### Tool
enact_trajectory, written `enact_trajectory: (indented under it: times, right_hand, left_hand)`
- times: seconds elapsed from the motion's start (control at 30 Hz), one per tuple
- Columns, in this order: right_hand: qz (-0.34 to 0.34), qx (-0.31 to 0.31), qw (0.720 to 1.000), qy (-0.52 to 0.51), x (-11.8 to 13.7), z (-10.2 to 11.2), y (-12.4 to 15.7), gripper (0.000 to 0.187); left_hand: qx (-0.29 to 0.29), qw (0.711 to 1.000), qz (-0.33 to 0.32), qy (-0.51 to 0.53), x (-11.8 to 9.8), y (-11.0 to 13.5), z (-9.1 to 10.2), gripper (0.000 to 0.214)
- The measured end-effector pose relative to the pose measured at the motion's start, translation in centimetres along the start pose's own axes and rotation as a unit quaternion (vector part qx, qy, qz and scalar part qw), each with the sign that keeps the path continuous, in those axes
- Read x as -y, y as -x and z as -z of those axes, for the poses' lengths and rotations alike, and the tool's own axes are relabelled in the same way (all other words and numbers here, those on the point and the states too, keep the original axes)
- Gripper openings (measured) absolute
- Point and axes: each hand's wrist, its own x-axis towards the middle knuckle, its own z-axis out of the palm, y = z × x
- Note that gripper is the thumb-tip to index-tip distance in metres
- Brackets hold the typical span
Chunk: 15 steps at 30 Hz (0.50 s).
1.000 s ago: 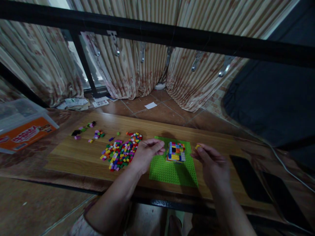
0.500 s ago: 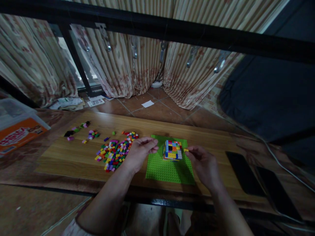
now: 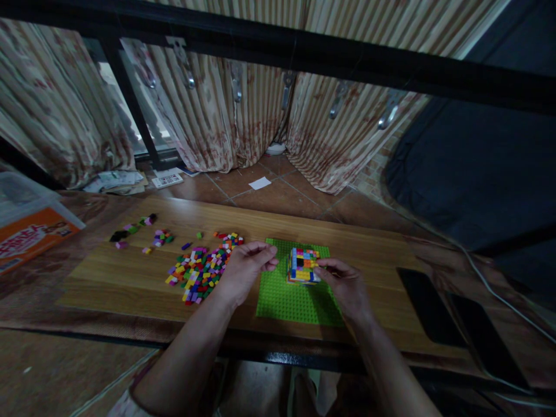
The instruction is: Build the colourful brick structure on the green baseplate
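Squarely in line with baseplate [image 3: 278, 304]: brick block [image 3: 303, 272]

Striped curtains [image 3: 212, 116] hang beyond white paper [image 3: 260, 183] on the tiled floor [image 3: 295, 200].

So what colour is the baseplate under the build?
Green; the baseplate shows best in the head view.

Both hands [image 3: 244, 267] [image 3: 348, 288] pinched; forearms [image 3: 185, 347] apart
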Motion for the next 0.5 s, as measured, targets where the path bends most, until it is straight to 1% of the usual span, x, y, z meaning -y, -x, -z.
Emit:
enact_trajectory:
  times: [0.17, 0.37, 0.5]
  right_hand:
    - [-0.042, -0.02, 0.998, -0.052, -0.13, -0.35, 0.21, 0.021]
    - [-0.052, -0.039, 0.994, -0.083, -0.27, -0.87, 0.31, 0.024]
    - [-0.061, -0.035, 0.993, -0.095, -0.23, -0.88, 0.27, 0.026]
  left_hand:
    - [-0.001, 1.0, -0.004, 0.004, -0.05, -0.02, 0.04, 0.026]
    - [-0.002, 1.0, -0.005, 0.003, -0.1, -0.04, 0.1, 0.027]
    - [0.0, 1.0, -0.008, 0.001, -0.05, -0.13, 0.16, 0.027]
